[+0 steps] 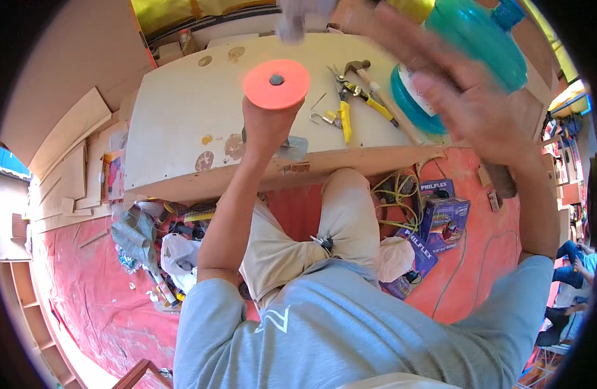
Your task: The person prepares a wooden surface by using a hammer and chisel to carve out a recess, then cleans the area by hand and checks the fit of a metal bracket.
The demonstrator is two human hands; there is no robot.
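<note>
My left hand (267,123) is closed around the shaft of a chisel, just under its round orange hand guard (259,91). The chisel's dark steel striking end (277,80) pokes up through the guard's middle. A flat greyish piece (297,148) shows below that hand; I cannot tell whether it is the blade. Raised at the right, my right hand (473,110) grips a hammer (402,32), smeared by motion. Its greyish head is at the top edge, over the far side of the pale wooden bench (175,117). The chisel's lower end is hidden.
On the bench lie a claw hammer (358,65), yellow-handled snips (379,109), yellow-handled pliers (345,117) and a small metal hook (323,118). A large teal water jug (483,42) lies at the right. Purple boxes (446,217), a yellow cord (399,188) and bags (178,253) surround my legs.
</note>
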